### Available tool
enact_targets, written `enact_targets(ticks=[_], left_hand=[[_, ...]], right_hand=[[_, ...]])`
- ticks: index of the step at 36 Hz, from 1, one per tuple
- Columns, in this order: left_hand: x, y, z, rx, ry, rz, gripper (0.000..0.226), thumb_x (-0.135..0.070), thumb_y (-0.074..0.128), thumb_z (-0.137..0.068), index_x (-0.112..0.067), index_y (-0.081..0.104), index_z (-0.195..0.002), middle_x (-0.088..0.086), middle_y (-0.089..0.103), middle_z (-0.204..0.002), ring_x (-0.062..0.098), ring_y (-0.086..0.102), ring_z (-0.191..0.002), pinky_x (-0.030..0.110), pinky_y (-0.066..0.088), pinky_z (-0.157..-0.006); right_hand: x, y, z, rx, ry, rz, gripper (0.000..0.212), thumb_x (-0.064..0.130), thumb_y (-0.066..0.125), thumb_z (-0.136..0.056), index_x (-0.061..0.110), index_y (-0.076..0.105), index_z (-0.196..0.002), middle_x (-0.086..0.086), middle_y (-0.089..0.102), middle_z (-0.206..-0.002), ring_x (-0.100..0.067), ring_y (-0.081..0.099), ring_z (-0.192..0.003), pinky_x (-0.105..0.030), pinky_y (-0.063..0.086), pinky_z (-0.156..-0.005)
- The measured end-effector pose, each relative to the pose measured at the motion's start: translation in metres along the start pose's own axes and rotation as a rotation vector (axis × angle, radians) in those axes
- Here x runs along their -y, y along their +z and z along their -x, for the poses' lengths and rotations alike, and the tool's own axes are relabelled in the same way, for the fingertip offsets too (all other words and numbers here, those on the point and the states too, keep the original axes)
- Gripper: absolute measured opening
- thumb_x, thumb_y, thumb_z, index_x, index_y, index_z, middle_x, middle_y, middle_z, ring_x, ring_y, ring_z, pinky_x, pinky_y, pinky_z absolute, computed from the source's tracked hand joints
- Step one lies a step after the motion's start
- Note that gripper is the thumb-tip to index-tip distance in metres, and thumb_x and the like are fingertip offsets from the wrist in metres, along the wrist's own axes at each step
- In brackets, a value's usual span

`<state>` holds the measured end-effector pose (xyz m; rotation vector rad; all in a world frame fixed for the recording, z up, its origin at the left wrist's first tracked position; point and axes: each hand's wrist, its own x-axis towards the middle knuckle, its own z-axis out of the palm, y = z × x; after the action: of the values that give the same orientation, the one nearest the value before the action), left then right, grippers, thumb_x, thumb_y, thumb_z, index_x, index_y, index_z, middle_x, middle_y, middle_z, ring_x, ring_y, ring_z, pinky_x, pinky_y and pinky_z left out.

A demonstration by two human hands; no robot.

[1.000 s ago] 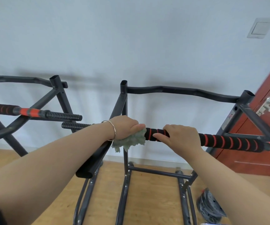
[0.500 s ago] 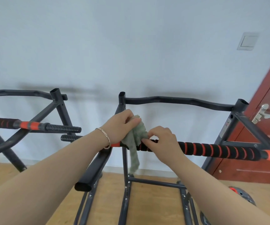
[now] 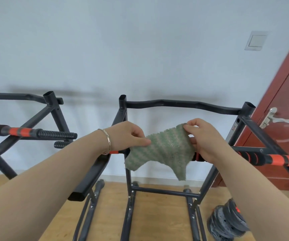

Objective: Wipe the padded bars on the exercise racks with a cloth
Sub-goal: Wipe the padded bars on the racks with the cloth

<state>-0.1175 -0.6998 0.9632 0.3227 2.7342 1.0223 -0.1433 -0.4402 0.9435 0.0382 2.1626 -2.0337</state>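
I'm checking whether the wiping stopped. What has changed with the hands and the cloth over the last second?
The right hand let go of the padded bar and took hold of the cloth. The left hand lifted the bunched cloth off the bar. Both hands now pinch it, spread open between them. The rack and the weight plates stayed put.
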Motion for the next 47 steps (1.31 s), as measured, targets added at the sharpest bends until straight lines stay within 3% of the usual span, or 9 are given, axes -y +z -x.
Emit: enact_targets(ticks=[4, 8, 11, 15, 18, 20, 25, 43, 47], left_hand=[[-0.014, 0.011, -0.010, 0.002, -0.023, 0.008, 0.037, -0.057, 0.058, -0.090, -0.023, 0.065, -0.077, -0.007, 0.064, -0.067, 0.010, 0.059, -0.060, 0.032, 0.055, -0.063], [-0.008, 0.026, -0.028, -0.114, 0.006, -0.276, 0.028, -0.052, 0.049, -0.097, -0.024, 0.052, -0.092, -0.008, 0.061, -0.070, 0.011, 0.057, -0.062, 0.030, 0.049, -0.061], [0.008, 0.032, -0.039, -0.160, 0.010, -0.384, 0.019, -0.042, 0.051, -0.099, -0.024, 0.047, -0.106, -0.003, 0.061, -0.095, 0.017, 0.059, -0.083, 0.033, 0.050, -0.079], [0.025, 0.025, -0.041, -0.226, 0.014, -0.436, 0.024, -0.035, 0.047, -0.100, -0.024, 0.049, -0.121, -0.005, 0.049, -0.114, 0.018, 0.052, -0.100, 0.037, 0.047, -0.090], [0.041, 0.016, -0.037, -0.203, 0.006, -0.343, 0.018, -0.026, 0.041, -0.103, -0.020, 0.051, -0.117, -0.002, 0.054, -0.110, 0.019, 0.052, -0.094, 0.036, 0.047, -0.084], [0.052, 0.016, -0.032, -0.041, -0.053, -0.374, 0.014, -0.026, 0.037, -0.104, -0.020, 0.049, -0.107, -0.004, 0.056, -0.096, 0.018, 0.051, -0.082, 0.028, 0.041, -0.074], [0.063, 0.020, -0.031, 0.054, 0.061, -0.712, 0.055, -0.070, 0.009, -0.088, -0.027, 0.044, -0.083, -0.008, 0.055, -0.068, 0.015, 0.056, -0.067, 0.035, 0.044, -0.069], [0.066, 0.022, -0.033, -0.014, 0.073, -0.867, 0.058, -0.070, 0.007, -0.087, -0.026, 0.043, -0.091, -0.006, 0.054, -0.070, 0.019, 0.057, -0.068, 0.041, 0.050, -0.074], [0.067, 0.022, -0.033, -0.021, 0.117, -0.909, 0.075, -0.078, -0.005, -0.073, -0.024, 0.043, -0.095, -0.006, 0.053, -0.068, 0.020, 0.057, -0.067, 0.040, 0.051, -0.072]], right_hand=[[-0.001, -0.011, -0.012, -0.078, -0.042, 0.224, 0.012, 0.038, 0.059, -0.099, 0.026, 0.060, -0.095, -0.007, 0.067, -0.094, -0.026, 0.055, -0.070, -0.038, 0.042, -0.059], [-0.006, -0.017, -0.027, -0.200, -0.179, 0.511, 0.012, 0.036, 0.055, -0.101, 0.024, 0.056, -0.101, -0.004, 0.067, -0.100, -0.020, 0.062, -0.084, -0.033, 0.046, -0.066], [-0.013, -0.016, -0.030, -0.228, -0.235, 0.640, 0.014, 0.024, 0.053, -0.100, 0.021, 0.055, -0.113, 0.001, 0.064, -0.111, -0.017, 0.062, -0.095, -0.033, 0.051, -0.081], [-0.031, 0.008, -0.009, -0.193, -0.697, 0.964, 0.021, 0.025, 0.052, -0.102, 0.017, 0.058, -0.120, 0.005, 0.056, -0.118, -0.012, 0.050, -0.109, -0.022, 0.035, -0.094], [-0.057, 0.031, 0.002, 0.057, -0.926, 1.223, 0.033, 0.045, 0.043, -0.102, 0.019, 0.060, -0.113, 0.004, 0.060, -0.105, -0.015, 0.054, -0.088, -0.030, 0.049, -0.077], [-0.070, 0.039, -0.003, 0.103, -0.892, 1.406, 0.054, 0.065, 0.036, -0.096, 0.020, 0.056, -0.119, 0.002, 0.063, -0.100, -0.018, 0.056, -0.074, -0.034, 0.050, -0.063], [-0.062, 0.049, -0.018, 0.021, -0.787, 1.680, 0.083, 0.085, 0.015, -0.079, 0.019, 0.049, -0.116, 0.004, 0.054, -0.078, -0.016, 0.048, -0.057, -0.028, 0.039, -0.050], [-0.020, 0.048, -0.048, 0.579, -0.434, 1.435, 0.040, 0.060, 0.029, -0.103, 0.028, 0.043, -0.083, 0.003, 0.057, -0.076, -0.011, 0.052, -0.068, -0.031, 0.038, -0.063], [-0.013, 0.048, -0.050, 0.602, -0.290, 1.312, 0.045, 0.054, 0.025, -0.106, 0.025, 0.059, -0.099, 0.001, 0.062, -0.089, -0.014, 0.057, -0.079, -0.029, 0.042, -0.070]])
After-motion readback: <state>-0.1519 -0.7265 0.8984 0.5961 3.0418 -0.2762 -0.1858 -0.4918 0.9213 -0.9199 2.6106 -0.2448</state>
